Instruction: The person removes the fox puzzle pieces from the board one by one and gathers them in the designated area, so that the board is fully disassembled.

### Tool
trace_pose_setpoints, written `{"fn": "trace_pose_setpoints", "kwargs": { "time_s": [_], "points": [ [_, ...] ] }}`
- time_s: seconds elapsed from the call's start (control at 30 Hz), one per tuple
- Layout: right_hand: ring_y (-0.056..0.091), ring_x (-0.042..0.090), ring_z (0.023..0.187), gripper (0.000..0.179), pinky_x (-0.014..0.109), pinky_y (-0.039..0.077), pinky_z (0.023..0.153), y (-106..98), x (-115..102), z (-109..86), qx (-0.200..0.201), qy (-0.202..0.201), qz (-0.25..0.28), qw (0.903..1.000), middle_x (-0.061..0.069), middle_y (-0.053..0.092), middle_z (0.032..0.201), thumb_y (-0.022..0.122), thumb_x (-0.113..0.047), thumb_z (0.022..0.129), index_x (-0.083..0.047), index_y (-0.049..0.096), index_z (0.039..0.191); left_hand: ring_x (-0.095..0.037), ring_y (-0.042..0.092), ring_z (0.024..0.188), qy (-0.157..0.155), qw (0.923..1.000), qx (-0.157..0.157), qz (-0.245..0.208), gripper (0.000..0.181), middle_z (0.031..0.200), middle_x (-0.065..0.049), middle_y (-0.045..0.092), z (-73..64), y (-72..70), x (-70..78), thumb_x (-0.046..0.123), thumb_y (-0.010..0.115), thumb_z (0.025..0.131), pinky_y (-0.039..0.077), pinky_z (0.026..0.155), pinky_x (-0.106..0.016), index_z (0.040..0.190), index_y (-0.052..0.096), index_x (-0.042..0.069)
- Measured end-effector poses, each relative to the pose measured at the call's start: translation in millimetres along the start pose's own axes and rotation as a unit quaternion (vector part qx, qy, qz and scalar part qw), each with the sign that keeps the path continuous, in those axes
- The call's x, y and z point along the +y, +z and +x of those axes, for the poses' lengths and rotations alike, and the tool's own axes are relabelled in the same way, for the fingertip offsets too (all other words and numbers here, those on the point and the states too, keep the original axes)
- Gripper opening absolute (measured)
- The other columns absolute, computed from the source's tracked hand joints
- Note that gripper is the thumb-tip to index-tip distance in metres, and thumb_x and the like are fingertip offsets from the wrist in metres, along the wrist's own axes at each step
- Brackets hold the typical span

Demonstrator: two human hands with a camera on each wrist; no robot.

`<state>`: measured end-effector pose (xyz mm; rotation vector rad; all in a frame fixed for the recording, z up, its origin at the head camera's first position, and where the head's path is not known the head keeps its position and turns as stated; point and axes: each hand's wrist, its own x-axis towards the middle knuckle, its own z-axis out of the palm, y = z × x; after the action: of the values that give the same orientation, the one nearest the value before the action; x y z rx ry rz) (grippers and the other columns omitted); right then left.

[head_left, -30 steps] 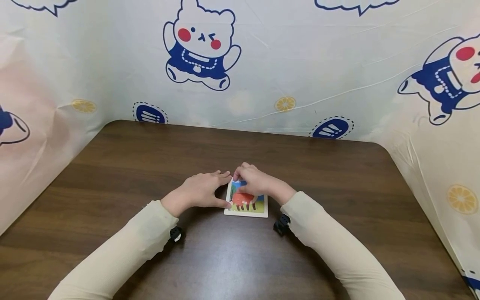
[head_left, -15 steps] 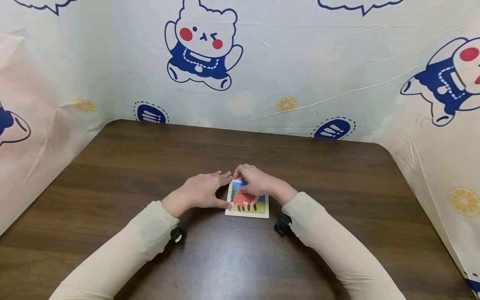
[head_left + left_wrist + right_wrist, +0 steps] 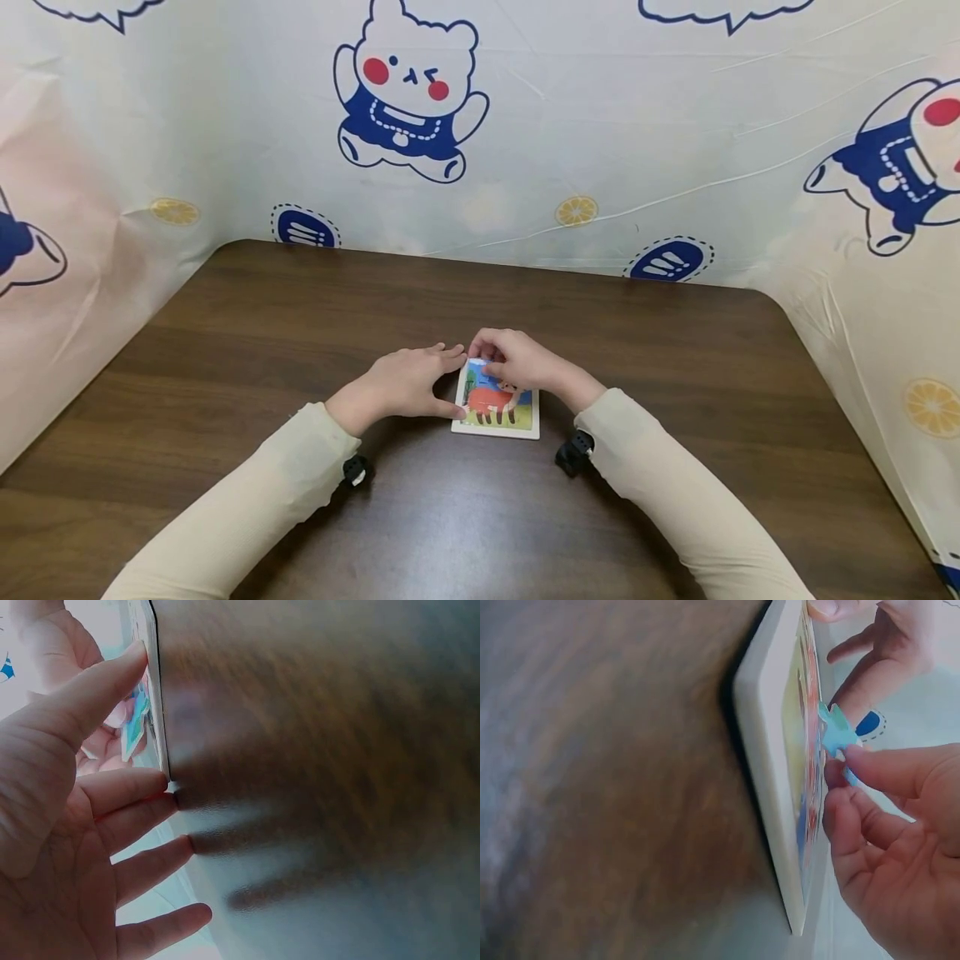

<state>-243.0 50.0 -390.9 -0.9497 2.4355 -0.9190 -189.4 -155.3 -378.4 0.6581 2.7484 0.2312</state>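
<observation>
A small jigsaw puzzle board [image 3: 491,432] with a white frame lies on the table, its picture showing a red-bodied animal on green under blue. My right hand [image 3: 525,362] is over its upper part and pinches a light-blue puzzle piece [image 3: 834,733] between thumb and fingers. In the right wrist view that piece stands tilted up from the picture. Fingers spread, my left hand [image 3: 405,382] is at the board's left side. Its thumb rests on the frame's lower left, and its index fingertip is right at the upper left corner, as the left wrist view [image 3: 97,802] shows.
The brown wooden table [image 3: 300,308] stretches around the board. A white printed curtain [image 3: 525,125] with cartoon bears encloses its back and sides. A small black camera sits on each wrist, such as the right wrist camera [image 3: 575,452].
My right hand has shifted slightly right and up, with the piece tilting up in its fingers and more of the picture showing. The left hand keeps its place at the board.
</observation>
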Motion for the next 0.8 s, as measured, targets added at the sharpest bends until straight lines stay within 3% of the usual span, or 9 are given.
{"fn": "trace_pose_setpoints", "kwargs": {
  "time_s": [0.37, 0.8],
  "points": [
    [0.056, 0.015, 0.080, 0.013, 0.025, 0.049, 0.076, -10.6, 0.7, -5.9, 0.025, -0.010, 0.020, 0.9994, 0.006, 0.065, 0.092, 0.064, -0.005, 0.096, -0.007, 0.066, 0.109, -0.032, 0.036, 0.147, -0.002, 1.0000, 0.001, -0.002, 0.089, 0.160, -0.002, 0.037, -0.6, -0.4, 1.4, 0.063, 0.072, 0.081, 0.048, 0.101, -0.058, 0.152, 0.043, 0.019],
    [0.057, 0.017, 0.084, 0.013, 0.029, 0.051, 0.082, -25.6, 13.8, -26.1, 0.034, 0.002, 0.019, 0.9992, 0.007, 0.066, 0.092, 0.064, -0.004, 0.095, -0.005, 0.067, 0.108, -0.031, 0.035, 0.148, -0.004, 1.0000, 0.001, 0.001, 0.089, 0.161, -0.001, 0.036, -1.4, -1.0, 1.8, 0.064, 0.071, 0.081, 0.046, 0.104, -0.057, 0.152, 0.043, 0.019]
  ]
}}
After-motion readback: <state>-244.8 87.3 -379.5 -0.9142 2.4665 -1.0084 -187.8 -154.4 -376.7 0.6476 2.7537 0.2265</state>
